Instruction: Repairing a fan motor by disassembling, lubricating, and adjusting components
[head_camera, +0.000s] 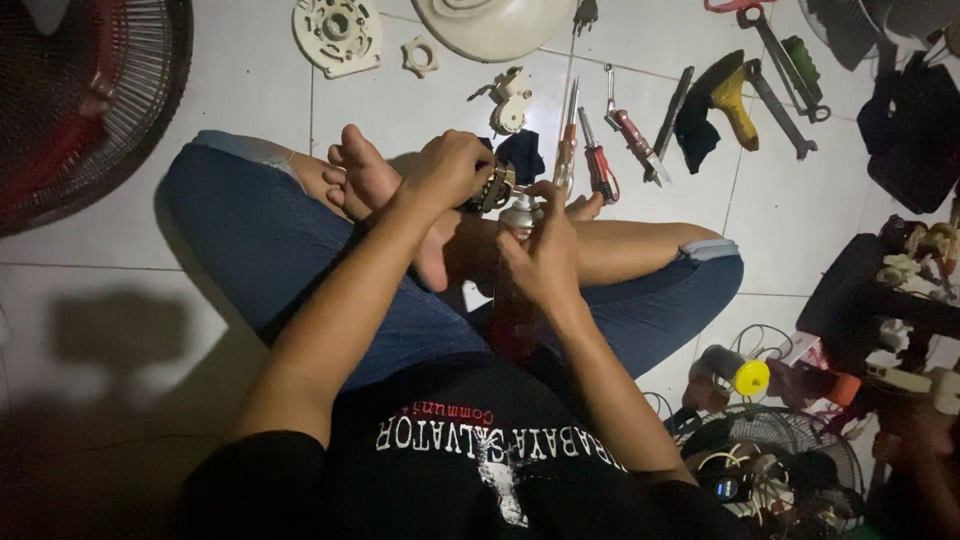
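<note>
1. A small motor part, brass-coloured metal with a dark body, is held above the crossed bare feet, near the centre of the view. Finer detail is lost in the dim light.
2. The left hand is seen closed around the motor part from the left, fingers curled over it in a firm grip.
3. A spray can with a red body and a pale top is held upright between the legs, its top just beside the motor part; whether the two touch cannot be told.
4. The right hand is wrapped around the upper part of the spray can, fingers closed on it, one finger raised toward the top.
5. The person is seated cross-legged on a white tiled floor, in blue jeans and a black shirt.
6. Just beyond the hands, screwdrivers with red handles are laid out, next to a small cream plastic part.
7. Farther out, wrenches and a yellow-handled tool are noted at upper right.
8. A round cream housing plate lies at the top, and a fan grille with red blades at upper left.
9. A second fan grille with tangled wires is recorded at lower right.
</note>
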